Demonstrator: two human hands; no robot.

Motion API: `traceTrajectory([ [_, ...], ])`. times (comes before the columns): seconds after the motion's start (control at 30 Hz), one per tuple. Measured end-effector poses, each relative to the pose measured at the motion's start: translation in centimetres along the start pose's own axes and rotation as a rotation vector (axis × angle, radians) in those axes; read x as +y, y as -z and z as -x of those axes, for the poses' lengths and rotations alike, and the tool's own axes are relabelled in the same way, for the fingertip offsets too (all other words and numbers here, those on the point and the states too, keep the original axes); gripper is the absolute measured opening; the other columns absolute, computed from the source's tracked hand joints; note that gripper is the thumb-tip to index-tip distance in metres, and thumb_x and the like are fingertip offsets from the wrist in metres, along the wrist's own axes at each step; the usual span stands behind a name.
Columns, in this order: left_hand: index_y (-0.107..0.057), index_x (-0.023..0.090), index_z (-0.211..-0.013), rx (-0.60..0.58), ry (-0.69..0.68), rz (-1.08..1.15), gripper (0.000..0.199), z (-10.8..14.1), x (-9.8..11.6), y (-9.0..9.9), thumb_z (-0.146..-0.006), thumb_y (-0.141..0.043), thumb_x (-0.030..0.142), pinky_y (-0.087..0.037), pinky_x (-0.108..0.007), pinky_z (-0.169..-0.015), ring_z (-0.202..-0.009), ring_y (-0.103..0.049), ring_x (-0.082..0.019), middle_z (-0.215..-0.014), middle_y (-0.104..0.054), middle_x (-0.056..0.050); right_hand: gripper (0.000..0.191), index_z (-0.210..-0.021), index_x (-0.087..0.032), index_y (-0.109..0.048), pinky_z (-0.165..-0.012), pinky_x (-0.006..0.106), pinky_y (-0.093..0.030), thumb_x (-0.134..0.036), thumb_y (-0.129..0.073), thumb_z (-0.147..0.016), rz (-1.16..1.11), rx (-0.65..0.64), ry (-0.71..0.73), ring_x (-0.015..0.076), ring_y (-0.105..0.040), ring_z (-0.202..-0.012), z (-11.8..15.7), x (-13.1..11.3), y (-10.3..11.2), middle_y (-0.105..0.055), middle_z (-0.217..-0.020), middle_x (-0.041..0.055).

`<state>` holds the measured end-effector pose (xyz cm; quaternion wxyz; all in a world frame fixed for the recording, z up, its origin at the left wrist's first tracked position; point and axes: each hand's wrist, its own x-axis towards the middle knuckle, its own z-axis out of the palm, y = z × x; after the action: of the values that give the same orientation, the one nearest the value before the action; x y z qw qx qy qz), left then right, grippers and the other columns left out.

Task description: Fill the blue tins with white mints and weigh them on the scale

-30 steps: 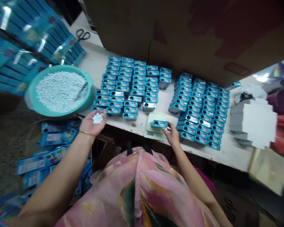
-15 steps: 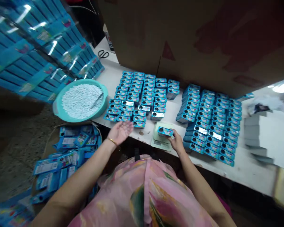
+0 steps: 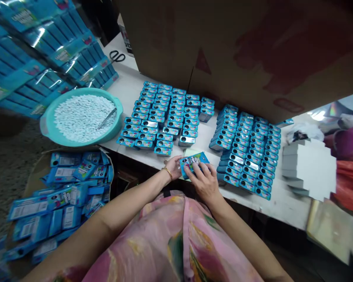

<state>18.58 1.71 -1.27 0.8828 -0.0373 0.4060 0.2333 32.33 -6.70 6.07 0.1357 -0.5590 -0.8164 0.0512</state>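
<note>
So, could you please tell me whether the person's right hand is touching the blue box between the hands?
Touching: the head view shows the right hand with its fingers lying across the blue box's printed face.

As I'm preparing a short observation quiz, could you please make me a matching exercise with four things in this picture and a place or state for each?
Things:
1. Round turquoise plastic basin
2. Black-handled scissors
3. Flat blue printed box with green lettering
4. Stack of white cut-out card

Places or states:
A. Between the left hand and the right hand
B. Toward the right end of the white table
C. Filled with small white pieces
D. Near the table's far left edge

Pairs: 1-C, 2-D, 3-A, 4-B
</note>
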Motion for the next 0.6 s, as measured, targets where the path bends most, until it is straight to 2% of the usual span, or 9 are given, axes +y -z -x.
traceTrajectory([
  [0.17, -0.061, 0.008, -0.078, -0.017, 0.014, 0.066, 0.022, -0.6, -0.6, -0.4, -0.078, -0.045, 0.023, -0.047, -0.033, -0.064, -0.062, -0.06, -0.02, -0.067, -0.063, -0.011, 0.041, -0.123, -0.036, -0.042, -0.094, 0.043, -0.024, -0.02, -0.04, -0.085, -0.096, 0.016, -0.087, 0.0244, -0.042, -0.108, 0.6, 0.9, -0.5, -0.053, -0.117, 0.0028],
  [0.3, -0.058, 0.01, -0.065, -0.012, -0.022, 0.126, 0.017, -1.1, -0.7, -0.1, -0.076, -0.047, 0.017, -0.048, -0.03, -0.062, -0.054, -0.058, -0.016, -0.057, -0.06, -0.007, 0.041, -0.121, -0.034, -0.045, -0.089, 0.045, -0.027, -0.02, -0.043, -0.083, -0.067, 0.066, -0.21, 0.0263, -0.042, -0.105, 0.7, 1.7, -0.7, -0.054, -0.114, 0.0041],
  [0.4, -0.06, 0.008, -0.069, -0.021, -0.015, 0.108, 0.016, -1.2, -0.5, 0.2, -0.076, -0.047, 0.015, -0.048, -0.028, -0.059, -0.054, -0.058, -0.015, -0.056, -0.059, -0.007, 0.042, -0.12, -0.034, -0.046, -0.092, 0.045, -0.026, -0.017, -0.044, -0.081, -0.084, 0.082, -0.219, 0.0258, -0.041, -0.106, 1.0, 1.8, -0.6, -0.053, -0.115, 0.0039],
  [0.5, -0.061, 0.005, -0.078, 0.008, -0.019, 0.101, 0.018, -1.1, -0.2, 0.5, -0.077, -0.047, 0.015, -0.049, -0.029, -0.06, -0.058, -0.059, -0.017, -0.06, -0.061, -0.01, 0.041, -0.116, -0.03, -0.049, -0.092, 0.044, -0.029, -0.015, -0.045, -0.078, -0.221, 0.129, -0.275, 0.0245, -0.042, -0.105, 1.4, 2.7, -1.5, -0.053, -0.112, 0.0046],
  [0.6, -0.061, 0.004, -0.082, 0.039, -0.019, 0.109, 0.02, -0.8, 0.3, 1.5, -0.077, -0.046, 0.016, -0.051, -0.032, -0.065, -0.07, -0.063, -0.021, -0.07, -0.064, -0.015, 0.034, -0.11, -0.023, -0.049, -0.084, 0.038, -0.039, -0.019, -0.047, -0.076, -0.495, 0.233, -0.455, 0.0218, -0.048, -0.096, 1.9, 4.9, -4.1, -0.055, -0.103, 0.006],
])
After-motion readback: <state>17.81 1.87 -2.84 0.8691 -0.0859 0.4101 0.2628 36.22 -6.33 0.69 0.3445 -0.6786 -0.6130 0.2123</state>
